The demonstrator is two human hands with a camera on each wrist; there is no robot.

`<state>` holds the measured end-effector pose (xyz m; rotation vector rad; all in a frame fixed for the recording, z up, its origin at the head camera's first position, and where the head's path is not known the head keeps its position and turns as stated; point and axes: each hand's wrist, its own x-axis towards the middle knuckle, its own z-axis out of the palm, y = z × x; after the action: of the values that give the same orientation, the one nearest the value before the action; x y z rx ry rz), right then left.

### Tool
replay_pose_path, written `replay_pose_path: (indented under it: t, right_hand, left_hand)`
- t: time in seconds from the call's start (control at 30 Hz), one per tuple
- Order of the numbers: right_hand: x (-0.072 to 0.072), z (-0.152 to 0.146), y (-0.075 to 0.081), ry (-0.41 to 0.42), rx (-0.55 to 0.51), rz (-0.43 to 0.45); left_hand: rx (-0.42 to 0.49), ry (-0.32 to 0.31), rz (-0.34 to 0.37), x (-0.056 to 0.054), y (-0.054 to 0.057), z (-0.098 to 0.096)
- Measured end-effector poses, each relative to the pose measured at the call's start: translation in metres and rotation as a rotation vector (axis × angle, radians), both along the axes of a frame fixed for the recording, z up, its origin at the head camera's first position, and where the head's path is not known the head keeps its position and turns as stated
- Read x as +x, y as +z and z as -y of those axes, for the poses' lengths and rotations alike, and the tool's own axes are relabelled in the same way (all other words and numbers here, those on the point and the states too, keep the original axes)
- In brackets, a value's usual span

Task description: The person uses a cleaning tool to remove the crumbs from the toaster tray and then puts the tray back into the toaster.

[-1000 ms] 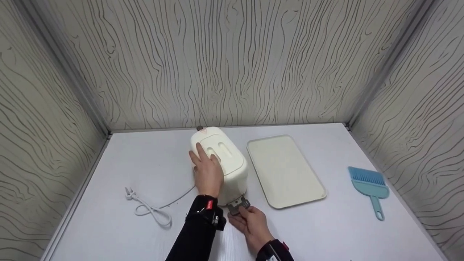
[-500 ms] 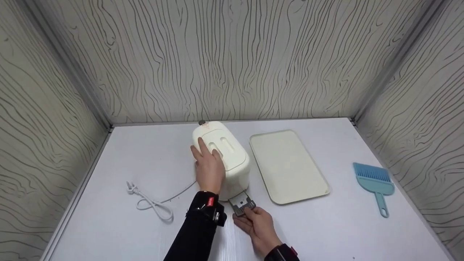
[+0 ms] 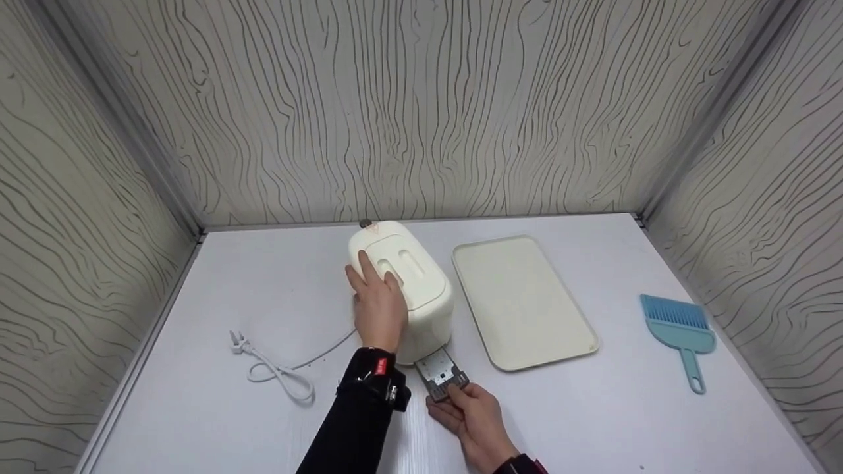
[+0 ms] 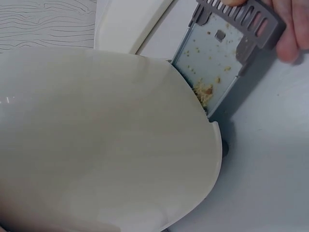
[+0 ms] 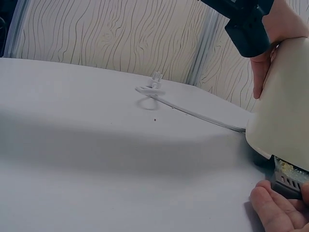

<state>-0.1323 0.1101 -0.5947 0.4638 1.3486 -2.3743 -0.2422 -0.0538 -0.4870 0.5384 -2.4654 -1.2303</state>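
Note:
A cream toaster [image 3: 428, 289] with a lid and two slot-shaped recesses stands mid-table. My left hand [image 3: 380, 306] rests on its top and left side, fingers spread and fairly straight. At the toaster's near end, a metal crumb tray [image 3: 440, 370] sticks out from the base. My right hand [image 3: 479, 421] pinches the tray's grey slotted handle [image 4: 248, 19] between thumb and fingers. Yellow-brown crumbs [image 4: 203, 92] lie on the tray in the left wrist view, heaped near the toaster. The tray's inner end is hidden inside the base.
Right of the toaster lies a flat cream serving tray [image 3: 523, 303]. Farther right is a blue brush-and-dustpan set [image 3: 681, 329]. The toaster's white cord [image 3: 283, 378], bundled near its plug [image 3: 238, 343], lies to the left. Patterned panels [image 3: 408, 112] enclose the table's back and sides.
My right hand has drawn the crumb tray outward toward me, so more of its metal surface shows. My left hand stays on the toaster. The head view has shifted slightly.

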Motion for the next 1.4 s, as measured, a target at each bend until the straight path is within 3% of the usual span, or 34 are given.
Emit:
replay_pose_path:
  t: [0.93, 1.4]
  right_hand:
    - [0.025, -0.033, 0.003, 0.034, -0.023, 0.012]
    - [0.032, -0.043, 0.002, 0.051, -0.015, 0.000]
  left_hand:
    - [0.002, 0.000, -0.011, 0.001, 0.001, -0.003]
    - [0.032, -0.017, 0.046, -0.001, -0.003, 0.002]
